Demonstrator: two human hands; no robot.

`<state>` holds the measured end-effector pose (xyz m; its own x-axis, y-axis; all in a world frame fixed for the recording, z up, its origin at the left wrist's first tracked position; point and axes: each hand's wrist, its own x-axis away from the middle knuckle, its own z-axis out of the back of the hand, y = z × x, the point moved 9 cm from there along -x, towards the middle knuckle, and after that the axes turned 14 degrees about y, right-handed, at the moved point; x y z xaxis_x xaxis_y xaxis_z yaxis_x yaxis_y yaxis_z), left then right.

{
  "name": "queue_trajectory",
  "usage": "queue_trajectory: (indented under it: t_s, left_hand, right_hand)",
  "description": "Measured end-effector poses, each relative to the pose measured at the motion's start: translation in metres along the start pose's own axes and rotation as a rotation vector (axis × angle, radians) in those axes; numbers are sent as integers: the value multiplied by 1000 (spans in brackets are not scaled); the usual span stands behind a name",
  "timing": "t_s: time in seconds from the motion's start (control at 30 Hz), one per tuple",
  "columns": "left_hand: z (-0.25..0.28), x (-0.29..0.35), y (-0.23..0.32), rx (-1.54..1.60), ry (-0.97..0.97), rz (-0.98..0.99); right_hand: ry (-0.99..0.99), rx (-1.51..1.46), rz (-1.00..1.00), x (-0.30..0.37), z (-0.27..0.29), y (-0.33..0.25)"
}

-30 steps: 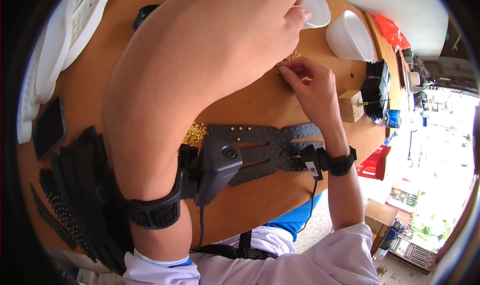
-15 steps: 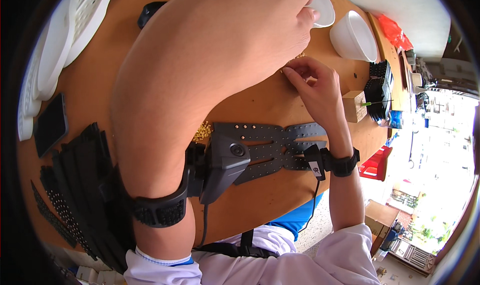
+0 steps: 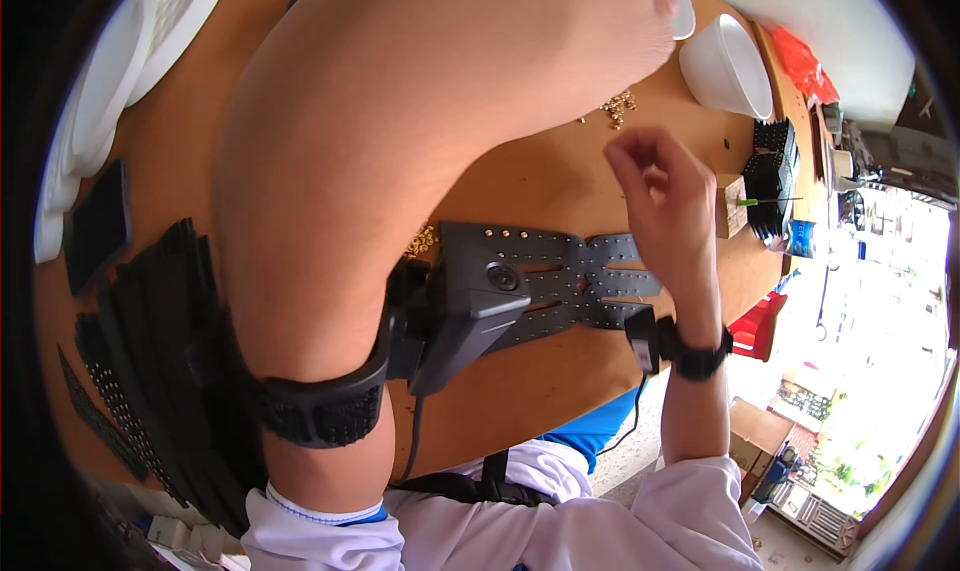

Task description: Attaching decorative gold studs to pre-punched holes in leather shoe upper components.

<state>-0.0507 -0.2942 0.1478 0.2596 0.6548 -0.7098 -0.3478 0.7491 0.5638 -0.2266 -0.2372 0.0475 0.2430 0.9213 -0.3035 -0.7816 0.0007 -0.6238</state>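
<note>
My left arm crosses over the table to the top edge. There my left hand (image 3: 635, 31) is closed at a white plastic bowl (image 3: 684, 13), its thumb at the rim; the other fingers are hidden. My right hand (image 3: 668, 196) hovers above the table with curled fingers, thumb and fingertips close together; whatever they hold cannot be made out. Small gold-coloured studs (image 3: 620, 106) lie scattered between the two hands. Below, a dark strip panel with slits (image 3: 555, 286) lies flat, rows of small holes or studs along it and several gold studs at its upper edge.
More gold pieces (image 3: 422, 239) are heaped by my left forearm. A second white bowl (image 3: 728, 66) stands at the back right, near a wooden block (image 3: 731, 206) and black perforated strips (image 3: 770, 176). Stacked black strips (image 3: 165, 361), a phone (image 3: 98, 226) and white plastic racks (image 3: 120, 81) are at left.
My right hand has lifted away from the gold studs, back and to the right. My left hand has shifted right together with the white bowl, uncovering more of the studs.
</note>
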Motion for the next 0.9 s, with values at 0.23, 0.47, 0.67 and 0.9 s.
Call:
queue_trajectory:
  t_s: [0.23,0.47,0.67,0.9]
  left_hand:
    - [-6,12,4,-122,-16,-136]
    - [-10,12,-3,-262,-41,-290]
    - [-16,15,-11,-368,-55,-412]
    - [-14,-18,1,-290,-55,-348]
  right_hand:
    - [-256,-91,228,66,-20,-62]
    - [-247,-75,293,69,-26,-65]
    - [-262,-61,291,69,-30,-64]
    - [-21,-49,45,31,23,-33]
